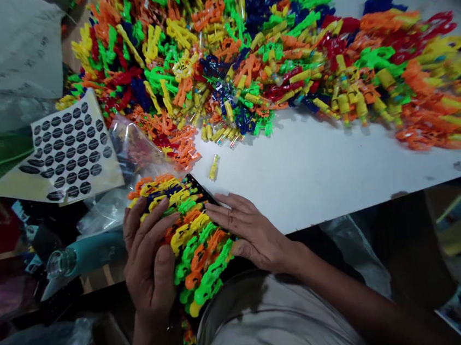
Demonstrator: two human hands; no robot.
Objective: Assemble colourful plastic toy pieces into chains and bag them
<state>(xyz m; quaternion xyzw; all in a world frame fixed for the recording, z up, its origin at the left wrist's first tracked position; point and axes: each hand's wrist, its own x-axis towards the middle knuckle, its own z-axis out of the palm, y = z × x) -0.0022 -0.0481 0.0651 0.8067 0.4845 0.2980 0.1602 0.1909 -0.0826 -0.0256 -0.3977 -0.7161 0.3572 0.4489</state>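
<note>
A row of small plastic toys in green, orange, yellow and dark blue lies side by side at the table's near edge, against my body. My left hand rests along the left ends of the row, its fingers stretched over the toys. On the other side, my right hand lies flat with its fingers extended, touching the right ends. A black strip with small dots runs along the row's upper right side, partly under my right fingers. A single yellow piece lies just beyond the row.
A large heap of similar colourful toys spreads across the back of the white table. At left are a sheet of dark round stickers, clear plastic bags and a teal bottle. More toys hang below the row.
</note>
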